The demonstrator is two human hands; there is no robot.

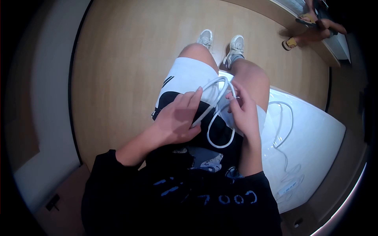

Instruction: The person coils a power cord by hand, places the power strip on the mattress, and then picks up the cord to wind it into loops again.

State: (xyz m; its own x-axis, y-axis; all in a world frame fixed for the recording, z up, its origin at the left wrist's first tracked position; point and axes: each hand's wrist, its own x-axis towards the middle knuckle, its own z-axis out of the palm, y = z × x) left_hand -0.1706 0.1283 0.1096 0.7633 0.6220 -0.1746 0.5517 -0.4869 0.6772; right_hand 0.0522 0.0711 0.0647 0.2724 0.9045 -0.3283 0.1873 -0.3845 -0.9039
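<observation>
A thick white cable (221, 146) lies in loose loops over my lap, between my two hands. My left hand (177, 118) is closed around one side of the loops, with the cable passing between thumb and fingers. On the other side my right hand (245, 112) pinches the cable near the top of the loops, index finger and thumb against it. Part of the cable is hidden behind my right hand and wrist. A stretch of white cable (292, 118) curves over the white tabletop at my right.
The glossy white table (315, 137) stands close on my right, with a thin cord and a small pale item (287, 188) on it. My legs and shoes (236, 45) extend over the wooden floor (130, 59). Another person (315, 33) is at the far upper right.
</observation>
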